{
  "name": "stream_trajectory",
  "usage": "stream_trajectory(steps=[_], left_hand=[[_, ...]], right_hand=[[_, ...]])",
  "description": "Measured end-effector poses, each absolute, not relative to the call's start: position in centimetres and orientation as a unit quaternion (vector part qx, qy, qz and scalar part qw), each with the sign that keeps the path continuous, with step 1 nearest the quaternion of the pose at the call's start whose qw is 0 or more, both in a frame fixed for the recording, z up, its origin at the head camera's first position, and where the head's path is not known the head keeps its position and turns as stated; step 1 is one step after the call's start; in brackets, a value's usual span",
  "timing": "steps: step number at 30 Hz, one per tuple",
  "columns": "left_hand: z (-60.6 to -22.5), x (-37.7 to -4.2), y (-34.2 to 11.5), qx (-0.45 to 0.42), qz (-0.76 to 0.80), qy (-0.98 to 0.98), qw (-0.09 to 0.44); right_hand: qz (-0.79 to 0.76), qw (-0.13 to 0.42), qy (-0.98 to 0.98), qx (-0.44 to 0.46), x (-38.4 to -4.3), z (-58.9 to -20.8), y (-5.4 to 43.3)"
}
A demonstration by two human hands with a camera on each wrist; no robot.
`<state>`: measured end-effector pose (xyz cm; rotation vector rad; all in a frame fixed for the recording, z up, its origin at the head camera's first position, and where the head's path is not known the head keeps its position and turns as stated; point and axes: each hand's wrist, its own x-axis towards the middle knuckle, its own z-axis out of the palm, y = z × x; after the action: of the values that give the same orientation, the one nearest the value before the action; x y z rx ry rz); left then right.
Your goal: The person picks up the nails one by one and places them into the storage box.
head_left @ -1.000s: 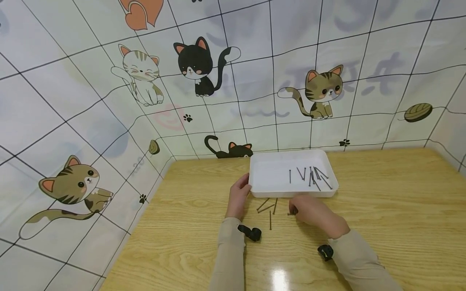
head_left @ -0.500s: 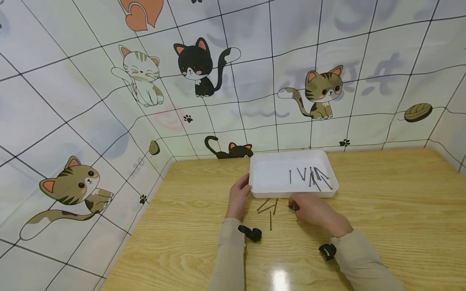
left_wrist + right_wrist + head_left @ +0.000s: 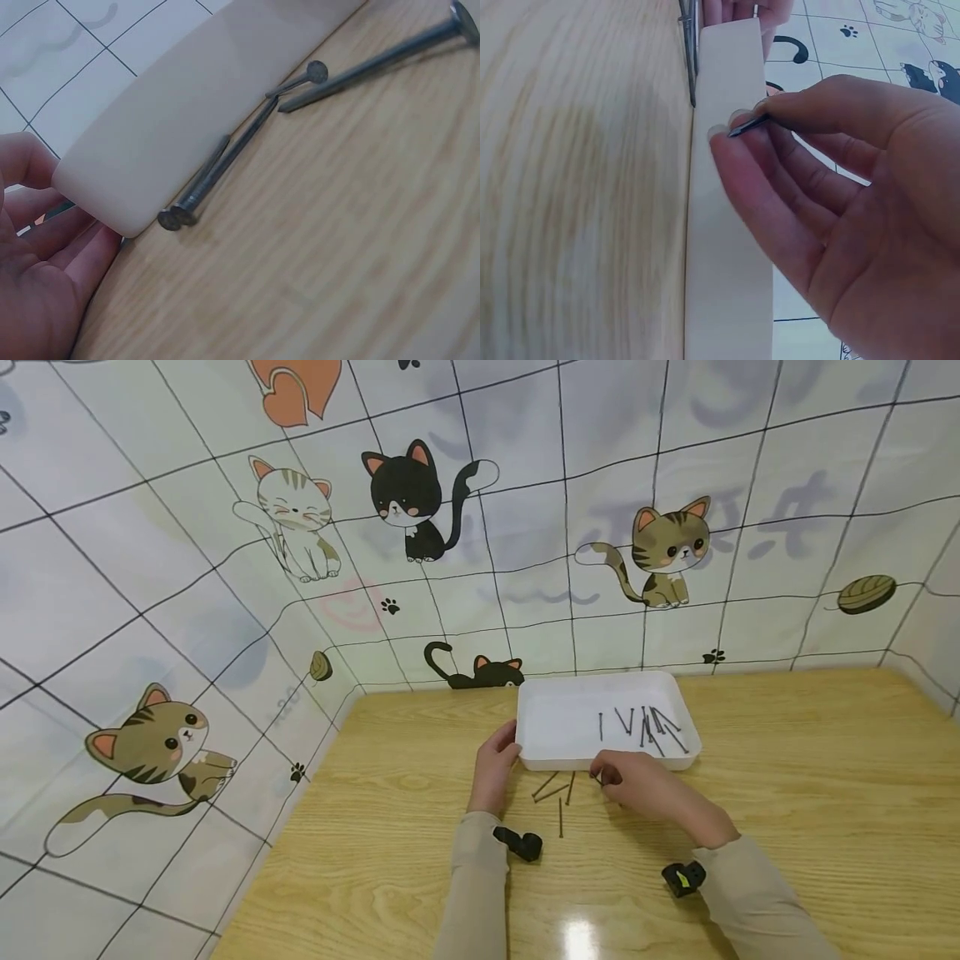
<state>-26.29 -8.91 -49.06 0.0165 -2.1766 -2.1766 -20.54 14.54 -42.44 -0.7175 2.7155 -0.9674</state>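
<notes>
My right hand [image 3: 637, 783] pinches a nail [image 3: 748, 125] between thumb and fingertips, close in front of the white tray's near wall. The pointed end of that nail shows in the right wrist view; the rest is hidden by the fingers. At the left end of the white tray [image 3: 555, 763], my left hand [image 3: 495, 768] holds the near corner, its fingers bent against the wall [image 3: 45, 225]. Several nails lie in the tray's right half, among them a separate nail [image 3: 601, 727]. Loose on the table before the tray are several more, including one nearest me [image 3: 560, 818].
The wooden table [image 3: 360, 860] runs back to a wall covering [image 3: 525, 543] printed with cats and grid lines. The tray stands near that wall. A black wrist camera [image 3: 519, 843] sits on my left sleeve, and another black camera [image 3: 683, 878] on the right.
My right hand has risen slightly from the table toward the tray's near wall with the nail in its fingers. The left hand stays at the tray's corner.
</notes>
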Motion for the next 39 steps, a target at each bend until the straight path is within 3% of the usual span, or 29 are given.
stream_trajectory(steps=[18,39], left_hand=[[-48.9,-26.2,-8.9,0.008,-0.707,-0.707,0.033],[-49.1,-26.5,-8.9,0.01,-0.71,-0.703,0.039]], right_hand=[[-0.452,0.066,0.868,-0.197,-22.1,-40.7,14.0],[-0.483,0.117,0.855,-0.144,-28.6,-41.2,15.7]])
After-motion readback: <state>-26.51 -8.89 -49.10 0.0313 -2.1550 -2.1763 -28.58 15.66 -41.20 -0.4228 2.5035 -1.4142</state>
